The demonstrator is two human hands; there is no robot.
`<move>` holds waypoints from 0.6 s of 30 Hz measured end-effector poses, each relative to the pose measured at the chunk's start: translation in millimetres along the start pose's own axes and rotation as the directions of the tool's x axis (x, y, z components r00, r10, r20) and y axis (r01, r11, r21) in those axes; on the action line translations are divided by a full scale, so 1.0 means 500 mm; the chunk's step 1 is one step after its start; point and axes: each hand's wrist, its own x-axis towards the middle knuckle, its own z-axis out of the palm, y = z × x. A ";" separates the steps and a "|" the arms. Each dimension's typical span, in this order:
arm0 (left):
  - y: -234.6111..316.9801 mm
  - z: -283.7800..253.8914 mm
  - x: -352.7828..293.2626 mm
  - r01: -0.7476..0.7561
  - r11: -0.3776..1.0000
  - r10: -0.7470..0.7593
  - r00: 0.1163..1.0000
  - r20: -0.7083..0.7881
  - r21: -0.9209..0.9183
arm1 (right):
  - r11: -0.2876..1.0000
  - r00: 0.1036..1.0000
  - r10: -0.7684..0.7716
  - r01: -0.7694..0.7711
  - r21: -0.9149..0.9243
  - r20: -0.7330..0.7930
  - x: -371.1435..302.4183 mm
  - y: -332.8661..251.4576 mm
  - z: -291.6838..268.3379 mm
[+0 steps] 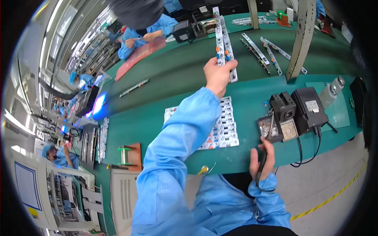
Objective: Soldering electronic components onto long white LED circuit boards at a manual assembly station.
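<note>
My left hand (217, 74) is stretched far out over the dark belt, its thumb and fingers closed on two long white circuit board strips (219, 37) with small orange and blue parts. Under that forearm lies a panel of several similar boards (226, 122), partly covered by the blue sleeve. Close to the bench's front edge, my right hand (262, 159) is wrapped round the dark handle of a soldering iron (259, 173). The iron's metal end points towards the small tray (267, 129) beside the black iron stand (282, 106).
A black soldering station (309, 110) and dispenser bottles (332, 92) stand at right. The solder wire spool (124, 155) sits at left. A metal post (301, 39) rises beyond the bench. Loose strips (256, 48) lie on the belt; a co-worker (147, 33) works opposite.
</note>
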 end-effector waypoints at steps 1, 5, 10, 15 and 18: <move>0.016 -0.010 -0.039 -0.022 0.997 0.024 0.999 0.029 -0.077 | 0.998 0.999 0.039 -0.038 0.052 -0.008 0.022 -0.002 0.000; 0.027 -0.090 -0.292 0.057 0.964 -0.032 0.995 0.097 -0.258 | 0.965 0.993 -0.099 0.112 0.238 -0.066 -0.011 -0.096 0.024; 0.003 -0.148 -0.448 -0.050 0.914 0.044 0.999 -0.023 -0.403 | 0.916 0.945 -0.322 0.298 0.270 0.050 -0.002 -0.188 0.081; -0.041 -0.177 -0.543 -0.178 0.892 0.102 0.975 -0.199 -0.417 | 0.889 0.907 -0.387 0.318 0.329 0.168 -0.075 -0.206 0.082; -0.058 -0.185 -0.560 -0.315 0.875 0.209 0.931 -0.299 -0.367 | 0.912 0.921 -0.354 0.302 0.278 0.160 -0.100 -0.202 0.095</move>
